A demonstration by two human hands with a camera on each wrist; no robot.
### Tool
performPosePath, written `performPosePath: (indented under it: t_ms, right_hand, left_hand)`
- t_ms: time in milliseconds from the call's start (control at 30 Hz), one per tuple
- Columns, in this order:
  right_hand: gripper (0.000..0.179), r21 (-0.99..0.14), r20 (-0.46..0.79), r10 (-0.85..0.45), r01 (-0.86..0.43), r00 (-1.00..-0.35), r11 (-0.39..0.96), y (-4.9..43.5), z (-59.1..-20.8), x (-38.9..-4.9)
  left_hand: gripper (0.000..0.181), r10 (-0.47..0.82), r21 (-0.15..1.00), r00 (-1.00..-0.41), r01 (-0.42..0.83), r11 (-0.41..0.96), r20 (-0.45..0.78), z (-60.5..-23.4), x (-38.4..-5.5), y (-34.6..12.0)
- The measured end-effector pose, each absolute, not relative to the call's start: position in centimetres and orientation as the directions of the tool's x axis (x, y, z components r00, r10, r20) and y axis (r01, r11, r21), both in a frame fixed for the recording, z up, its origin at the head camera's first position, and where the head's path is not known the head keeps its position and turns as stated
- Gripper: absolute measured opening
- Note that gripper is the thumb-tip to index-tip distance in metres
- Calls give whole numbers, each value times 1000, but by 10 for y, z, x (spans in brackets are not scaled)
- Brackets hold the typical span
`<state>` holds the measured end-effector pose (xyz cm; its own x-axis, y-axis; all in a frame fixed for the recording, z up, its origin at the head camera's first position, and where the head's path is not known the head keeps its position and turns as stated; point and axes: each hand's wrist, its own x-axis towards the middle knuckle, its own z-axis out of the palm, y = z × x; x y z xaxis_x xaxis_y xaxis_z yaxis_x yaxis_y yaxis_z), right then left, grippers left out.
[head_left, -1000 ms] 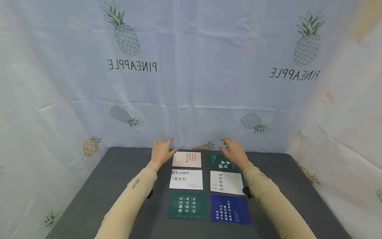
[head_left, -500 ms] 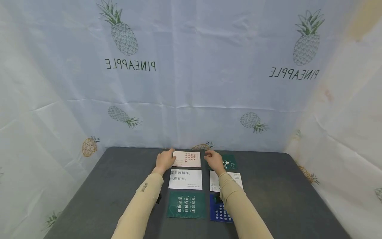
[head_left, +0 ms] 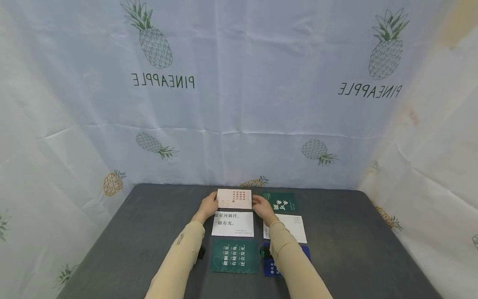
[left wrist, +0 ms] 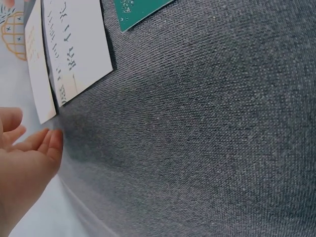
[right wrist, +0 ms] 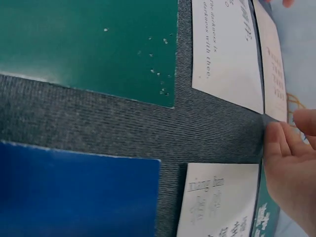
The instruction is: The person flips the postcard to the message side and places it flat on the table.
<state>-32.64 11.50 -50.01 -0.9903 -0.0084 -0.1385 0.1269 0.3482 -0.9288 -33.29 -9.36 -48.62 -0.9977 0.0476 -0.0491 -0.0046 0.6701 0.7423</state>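
Note:
A pale pink card with red writing lies at the far end of the left column on the dark table. My left hand is at its left edge, and my right hand is at its right edge. In the left wrist view, the loosely bent fingers lie close to the card's corner, thumb apart from them. The right wrist view has the fingers beside the opposite edge, thumb raised. A white card with black writing lies just below the pink one.
A dark green card, a white card and a blue card form the right column, partly covered by my right hand and arm. Another green card lies nearest on the left. Pineapple-printed cloth hangs behind the table.
Both hands have come down from above the table's far edge and closed in on the pink card's two sides. The right arm has swung left, over the right column of cards.

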Motion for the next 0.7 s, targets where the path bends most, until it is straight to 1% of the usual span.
performPosePath:
  t_ms: [100, 200, 333, 600, 700]
  right_hand:
    - [52, -942, -179, -34, 161, -983, 293, 115, -505, -326]
    - [55, -956, -206, -57, 189, -977, 226, 114, -508, -326]
    - [58, -967, -215, -67, 203, -974, 157, 113, -509, -329]
    - [65, -970, -222, -61, 214, -973, 113, 112, -507, -333]
    - [66, -971, -235, -65, 231, -970, 60, 113, -506, -333]
  left_hand:
    - [48, 37, 778, -996, -44, 627, -86, -491, -332, -94]
    - [49, 26, 796, -995, -60, 602, -94, -494, -333, -94]
    - [49, 18, 815, -994, -76, 574, -105, -495, -334, -94]
    - [50, 5, 869, -991, -114, 482, -133, -496, -337, -91]
    - [49, -3, 882, -991, -118, 457, -131, -496, -337, -90]
